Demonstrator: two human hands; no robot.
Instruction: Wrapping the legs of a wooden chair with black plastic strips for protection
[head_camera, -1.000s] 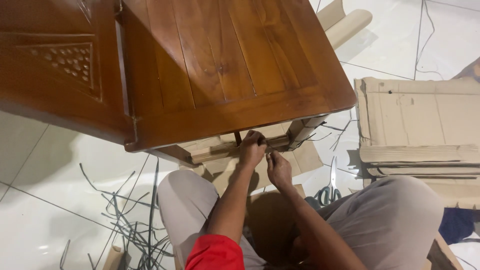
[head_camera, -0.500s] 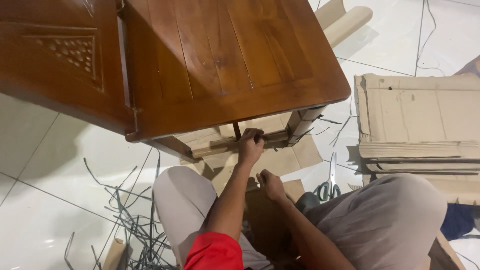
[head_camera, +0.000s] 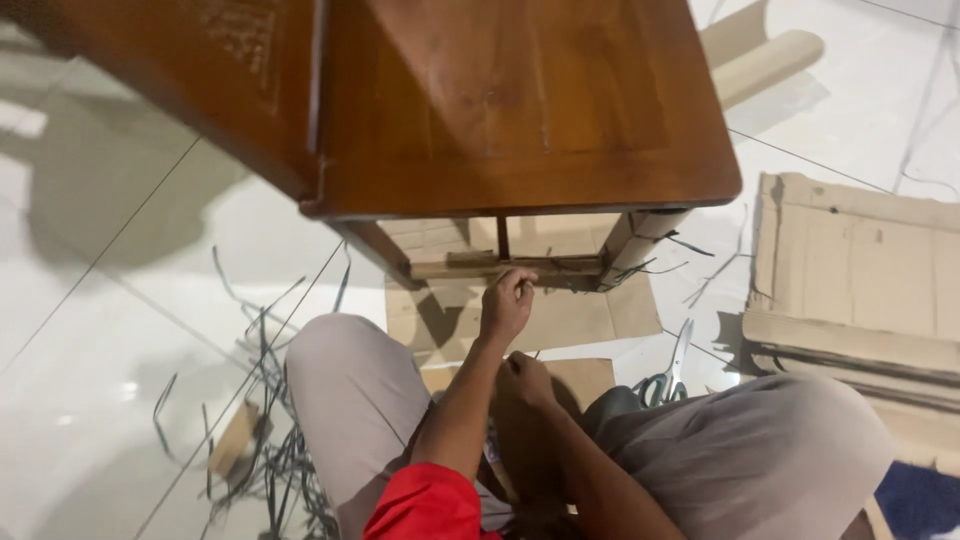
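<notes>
- No bin, box or tray stands in view; the nearest thing to one is the flattened cardboard (head_camera: 860, 270) lying on the floor at the right, a stack of sheets with nothing inside.
- A wooden table fills the far part of the scene, its tabletop (head_camera: 520, 110) a glossy reddish brown with rounded corners and faint scuffs.
- Under the near edge of the tabletop runs a low rail (head_camera: 500, 268), partly wrapped in cardboard (the wrap looks torn at its right end).
- The right leg (head_camera: 635, 245) of the table is also wrapped in cardboard, with dark strips trailing from it.
- The left hand (head_camera: 508, 300) reaches far, fingers curled narrow and touching the rail near its middle; whether it pinches anything there I cannot tell.
- The right hand (head_camera: 525, 378) sits nearer, just above the lap, closed in a loose fist; what it holds, if anything, is too small to tell.
- A cardboard sheet (head_camera: 570, 320) lies flat on the floor beneath the rail, between the table and the person's knees.
- Scissors (head_camera: 668, 375) lie on the floor just right of that sheet, near the right knee.
- A tangle of dark straps (head_camera: 265, 400) is strewn over the white tiled floor (head_camera: 90, 330) at the left, near the left knee.
- A cardboard roll (head_camera: 765, 60) lies far right, beyond the tabletop.
</notes>
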